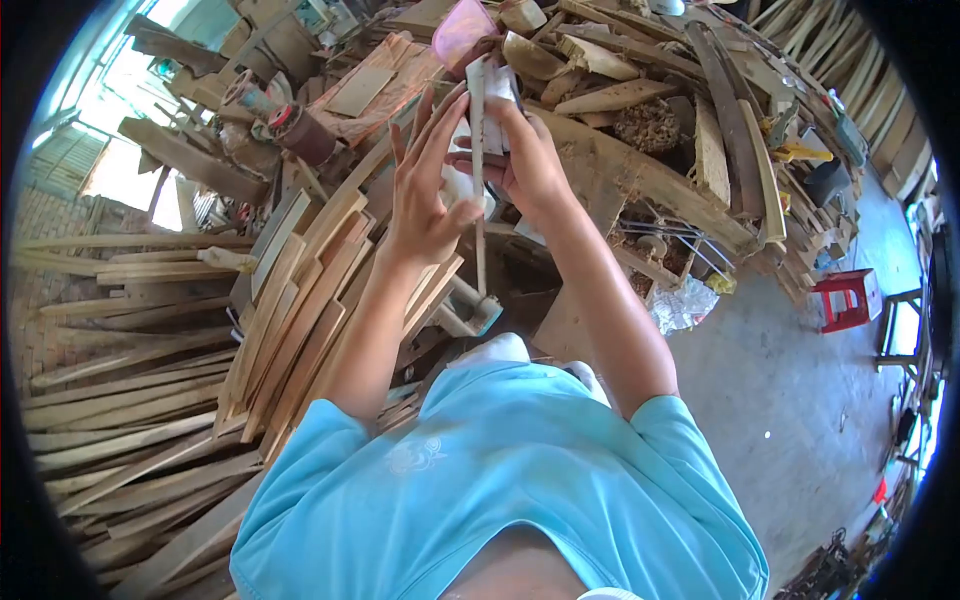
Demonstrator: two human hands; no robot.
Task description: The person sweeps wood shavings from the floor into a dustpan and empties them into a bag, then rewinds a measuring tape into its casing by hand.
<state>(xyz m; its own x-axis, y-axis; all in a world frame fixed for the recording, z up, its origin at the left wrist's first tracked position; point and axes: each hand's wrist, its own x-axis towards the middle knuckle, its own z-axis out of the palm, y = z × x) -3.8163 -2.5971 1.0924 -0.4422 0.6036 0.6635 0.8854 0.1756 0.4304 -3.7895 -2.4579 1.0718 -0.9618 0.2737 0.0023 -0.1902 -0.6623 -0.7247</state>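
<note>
A long thin strip of wood (pixel 478 150) stands nearly upright in the picture, between my two hands. My left hand (pixel 428 195) lies against its left side, with the fingers stretched up and the thumb pointing toward the strip. On the other side, my right hand (pixel 522 165) has its fingers bent around a whitish block-like object (pixel 496 125) close to the strip; what exactly it is I cannot make out. The lower end of the strip reaches down toward a grey-green metal part (pixel 470 308).
Stacked curved wooden pieces (pixel 310 310) lie at the left, with long boards (pixel 130 400) beyond. Scrap wood (pixel 640 80) is heaped ahead around a brown can (pixel 303 134) and a pink plastic item (pixel 464 35). A red stool (pixel 848 300) stands on the concrete floor (pixel 770 400).
</note>
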